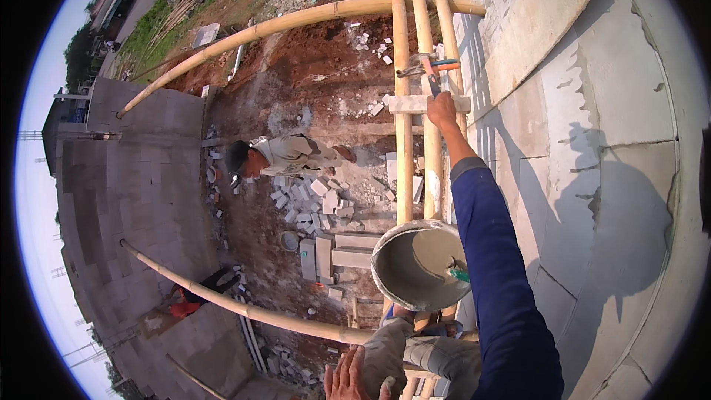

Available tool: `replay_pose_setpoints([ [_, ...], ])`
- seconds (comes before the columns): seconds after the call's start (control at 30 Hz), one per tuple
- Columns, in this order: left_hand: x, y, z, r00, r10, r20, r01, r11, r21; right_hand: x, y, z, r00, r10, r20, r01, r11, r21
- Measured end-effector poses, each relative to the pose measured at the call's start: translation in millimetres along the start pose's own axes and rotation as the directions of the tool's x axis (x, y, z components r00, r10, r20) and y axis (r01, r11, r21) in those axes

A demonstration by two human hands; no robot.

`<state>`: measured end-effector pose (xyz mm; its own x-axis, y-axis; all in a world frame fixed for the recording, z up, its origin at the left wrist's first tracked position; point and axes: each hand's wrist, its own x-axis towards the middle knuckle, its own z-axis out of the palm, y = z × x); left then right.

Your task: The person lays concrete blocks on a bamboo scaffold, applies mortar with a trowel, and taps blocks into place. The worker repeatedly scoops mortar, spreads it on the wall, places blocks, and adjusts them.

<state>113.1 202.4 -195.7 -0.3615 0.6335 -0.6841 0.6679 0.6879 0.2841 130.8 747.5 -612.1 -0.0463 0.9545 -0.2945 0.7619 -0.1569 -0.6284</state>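
Note:
My right arm, in a dark blue sleeve, stretches away over bamboo poles (402, 170). My right hand (442, 110) is closed round the handle of a hammer-like tool (432, 80), its head too small to make out surely. Beside its far end lies another tool with an orange handle (446, 64), across the poles. A short pale board (409, 104) lies under my hand. My left hand (346, 376) rests by my leg at the lower edge, fingers stretched out. Between my arm and legs stands a bucket (379, 281) of grey mortar; a green-handled tool (459, 275) sticks in it.
A pale block wall (563, 200) rises close on my right, with a leaning panel (541, 22) farther off. Far below, a person (285, 155) in light clothes stands near broken blocks (315, 200). Another person in red (184, 309) is at lower left. Bamboo rails (244, 307) cross the drop.

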Motion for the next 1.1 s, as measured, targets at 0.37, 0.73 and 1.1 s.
replay_pose_setpoints([
  [0.37,-41.6,-0.2,16.1,0.998,0.035,-0.058,-0.036,0.999,-0.014,-400.5,-75.8,-216.5,0.921,0.048,0.386,-0.267,0.801,0.536],
  [0.73,-103.3,114.0,-58.2,0.75,0.657,0.072,-0.655,0.725,0.212,-754.9,-175.1,-543.4,0.893,0.389,0.227,-0.446,0.695,0.565],
  [1.1,-235.4,374.2,-66.0,-0.279,0.738,0.614,-0.842,-0.495,0.213,-873.8,-116.1,-581.2,0.494,0.829,-0.264,-0.326,0.458,0.827],
])
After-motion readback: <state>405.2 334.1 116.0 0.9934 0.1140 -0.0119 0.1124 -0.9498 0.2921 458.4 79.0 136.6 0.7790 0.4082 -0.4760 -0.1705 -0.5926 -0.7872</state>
